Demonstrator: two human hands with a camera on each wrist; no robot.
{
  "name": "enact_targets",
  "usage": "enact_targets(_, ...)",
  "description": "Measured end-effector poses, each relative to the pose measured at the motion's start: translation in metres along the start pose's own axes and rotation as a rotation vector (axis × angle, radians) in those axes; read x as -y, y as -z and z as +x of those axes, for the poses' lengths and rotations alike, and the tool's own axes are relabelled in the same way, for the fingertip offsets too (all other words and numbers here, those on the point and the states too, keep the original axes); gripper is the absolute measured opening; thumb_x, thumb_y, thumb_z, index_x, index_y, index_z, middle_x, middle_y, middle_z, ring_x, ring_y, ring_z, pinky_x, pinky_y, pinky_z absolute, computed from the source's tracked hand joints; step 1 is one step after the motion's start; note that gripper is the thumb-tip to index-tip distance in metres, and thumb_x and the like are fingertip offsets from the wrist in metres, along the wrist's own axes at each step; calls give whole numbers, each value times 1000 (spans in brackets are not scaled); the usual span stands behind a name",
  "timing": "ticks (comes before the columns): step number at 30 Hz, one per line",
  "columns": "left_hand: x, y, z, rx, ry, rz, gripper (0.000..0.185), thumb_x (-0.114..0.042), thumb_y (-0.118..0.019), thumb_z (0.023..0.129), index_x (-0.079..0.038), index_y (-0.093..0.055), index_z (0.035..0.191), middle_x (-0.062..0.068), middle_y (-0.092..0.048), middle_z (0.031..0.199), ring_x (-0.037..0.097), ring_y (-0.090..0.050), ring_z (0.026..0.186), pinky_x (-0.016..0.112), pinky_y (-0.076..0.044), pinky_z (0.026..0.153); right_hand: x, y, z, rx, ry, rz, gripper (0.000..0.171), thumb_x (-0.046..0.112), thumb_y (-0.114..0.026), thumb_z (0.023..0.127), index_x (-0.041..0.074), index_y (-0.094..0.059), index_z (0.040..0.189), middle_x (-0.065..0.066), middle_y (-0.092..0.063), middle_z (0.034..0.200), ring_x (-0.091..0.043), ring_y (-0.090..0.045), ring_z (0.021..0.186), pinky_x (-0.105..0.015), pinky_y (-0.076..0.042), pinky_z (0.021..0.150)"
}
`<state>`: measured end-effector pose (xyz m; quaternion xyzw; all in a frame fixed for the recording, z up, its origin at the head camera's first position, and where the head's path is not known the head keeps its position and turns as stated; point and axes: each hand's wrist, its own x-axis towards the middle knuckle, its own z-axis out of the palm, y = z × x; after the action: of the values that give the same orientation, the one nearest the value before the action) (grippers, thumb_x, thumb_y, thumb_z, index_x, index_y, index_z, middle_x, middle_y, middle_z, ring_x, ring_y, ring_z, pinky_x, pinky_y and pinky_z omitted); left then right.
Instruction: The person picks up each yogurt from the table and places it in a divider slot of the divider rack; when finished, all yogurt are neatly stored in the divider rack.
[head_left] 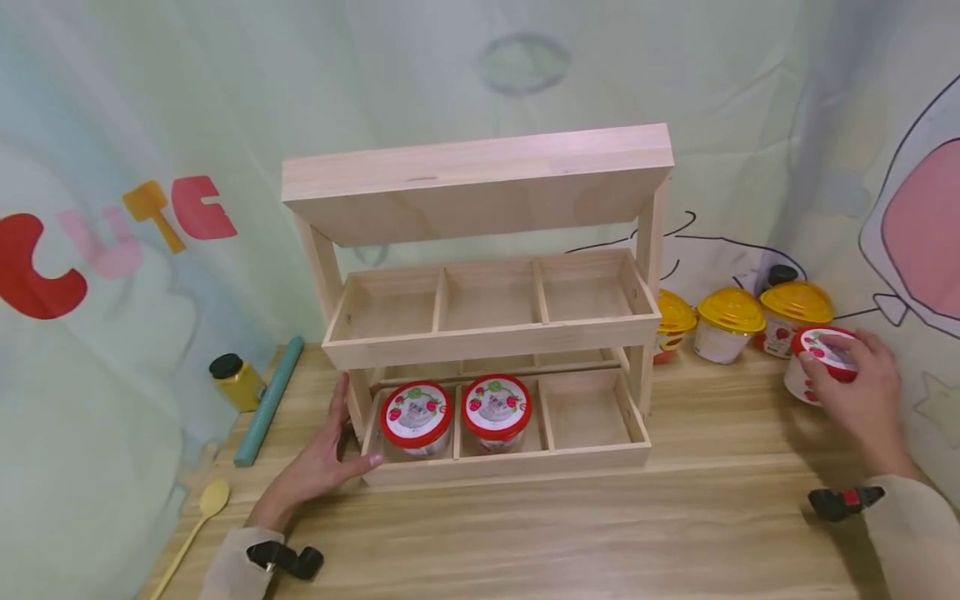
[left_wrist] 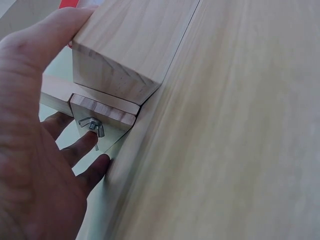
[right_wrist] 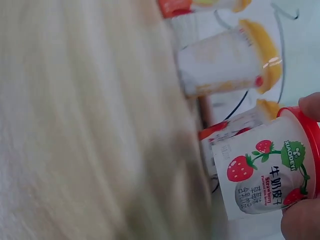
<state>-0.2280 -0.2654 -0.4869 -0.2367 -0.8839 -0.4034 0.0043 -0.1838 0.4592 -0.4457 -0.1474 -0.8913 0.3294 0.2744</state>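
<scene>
My right hand [head_left: 862, 392] grips a white cup [right_wrist: 267, 170] by its red lid at the right of the table. Strawberries and the word "Strawberry" are printed on the cup's side. At the left end of a two-tier wooden display rack [head_left: 491, 342], my left hand [head_left: 322, 458] holds the lower corner. Its thumb lies on the front of the lower tray, while the other fingers reach round the side near a wing nut [left_wrist: 93, 125]. Two red-lidded cups, one on the left [head_left: 416, 417] and one in the middle [head_left: 497, 410], sit in the lower tray's compartments.
Several yellow-lidded cups, including a white one [head_left: 729, 323], stand along the back right, beside the rack. On the left lie a teal stick [head_left: 270, 400], a yellow jar with a black lid [head_left: 238, 383] and a yellow spoon [head_left: 213, 500]. A printed curtain [head_left: 450, 75] hangs behind.
</scene>
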Motion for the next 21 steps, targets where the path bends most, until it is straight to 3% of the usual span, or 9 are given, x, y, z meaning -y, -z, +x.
enact_targets(5, 1, 0, 0, 3, -6, -16, 140, -20, -88, 86, -35, 25, 169, 33, -16, 177, 67, -25, 156, 91, -23, 114, 16, 4, -5, 5, -36, -44, 53, 22, -59, 107, -9, -51, 150, -33, -23, 174, -59, -23, 159, -77, -29, 126)
enact_targets(11, 0, 0, 1, 7, -15, -31, 140, -19, -87, 86, -35, 25, 169, 30, -22, 177, 66, -21, 157, 90, -21, 115, 26, 7, -16, -12, -10, -1, 53, 25, -61, 107, -5, -53, 151, -27, -26, 175, -55, -25, 160, -73, -30, 128)
enact_targets(16, -2, 0, 0, 2, -12, -27, 141, -18, -88, 86, -33, 25, 169, 33, -20, 176, 67, -23, 156, 90, -22, 115, 38, 10, -24, -17, 40, 29, 52, 27, -63, 106, -1, -56, 150, -25, -31, 174, -54, -29, 158, -40, -23, 135)
enact_targets(19, -2, 0, -1, 1, 0, -25, 141, -19, -87, 86, -33, 26, 169, 34, -19, 176, 67, -24, 156, 90, -22, 116, 47, 11, -28, 10, 55, 39, 52, 26, -63, 107, 1, -55, 151, -24, -28, 176, -55, -27, 159, -46, -24, 136)
enact_targets(21, -1, 0, -1, 2, 11, -20, 140, -20, -87, 87, -34, 26, 168, 34, -18, 176, 67, -24, 156, 89, -22, 116, 53, 11, -30, 33, 53, 41, 52, 25, -63, 107, 1, -54, 152, -23, -26, 177, -55, -25, 160, -59, -25, 135)
